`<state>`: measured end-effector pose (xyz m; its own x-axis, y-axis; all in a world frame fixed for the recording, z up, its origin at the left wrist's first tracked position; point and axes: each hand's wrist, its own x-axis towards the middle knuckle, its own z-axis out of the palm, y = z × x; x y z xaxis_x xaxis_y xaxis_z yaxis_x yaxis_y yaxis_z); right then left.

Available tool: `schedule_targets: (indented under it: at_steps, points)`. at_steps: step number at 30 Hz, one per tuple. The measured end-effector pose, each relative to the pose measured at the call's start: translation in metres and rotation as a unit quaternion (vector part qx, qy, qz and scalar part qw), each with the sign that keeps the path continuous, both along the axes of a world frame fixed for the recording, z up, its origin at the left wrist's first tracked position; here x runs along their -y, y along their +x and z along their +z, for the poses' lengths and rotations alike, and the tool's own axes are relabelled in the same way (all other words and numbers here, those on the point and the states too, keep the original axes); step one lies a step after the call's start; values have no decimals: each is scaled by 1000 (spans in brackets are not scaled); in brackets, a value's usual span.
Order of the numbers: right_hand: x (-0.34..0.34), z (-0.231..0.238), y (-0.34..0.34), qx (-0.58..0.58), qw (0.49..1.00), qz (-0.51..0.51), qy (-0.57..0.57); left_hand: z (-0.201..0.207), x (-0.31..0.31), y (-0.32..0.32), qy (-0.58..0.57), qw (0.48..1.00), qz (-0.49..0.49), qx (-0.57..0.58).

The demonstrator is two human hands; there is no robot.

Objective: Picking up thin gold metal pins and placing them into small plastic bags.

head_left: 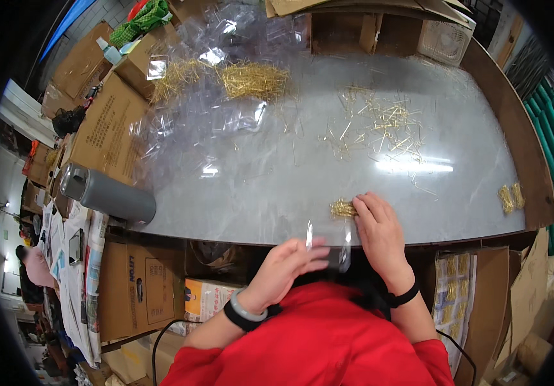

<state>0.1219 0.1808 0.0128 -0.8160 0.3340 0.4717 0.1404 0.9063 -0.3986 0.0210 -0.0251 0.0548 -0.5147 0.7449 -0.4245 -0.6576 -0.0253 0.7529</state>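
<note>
Cardboard boxes [111, 125], clear plastic bags [183, 138] and golden wire pieces [254, 81] suggest a small workshop.

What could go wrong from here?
The gold wire bundle lies near the front edge of the table, by the right hand; a nudge might knock it off.
The clear plastic bag at the left hand juts past that edge, so it could drop if the hold slips.
The loose gold wire pieces overlap, so some might snag together.

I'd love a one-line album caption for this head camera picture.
Left hand at a clear plastic bag, right hand touching a small bundle of gold wires on a gray table.
</note>
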Motion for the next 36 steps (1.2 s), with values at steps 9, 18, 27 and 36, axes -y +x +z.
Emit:
schedule_targets:
  at_steps: [9, 18, 27, 36]
  points:
    - [3, 2, -3, 3, 1000, 24, -8, -63, 43, -9, -84, 984, -149, 54]
    - [27, 6, 14, 44, 983, 178, -34, -73, 24, -1, 30, 989, -82, 117]
    - [47, 2, 33, 65, 949, 297, -90, -70, 50, 2, 77, 980, -135, 121]
    - [48, 26, 16, -35, 957, 261, -119, -9, 25, -46, 22, 967, -245, -71]
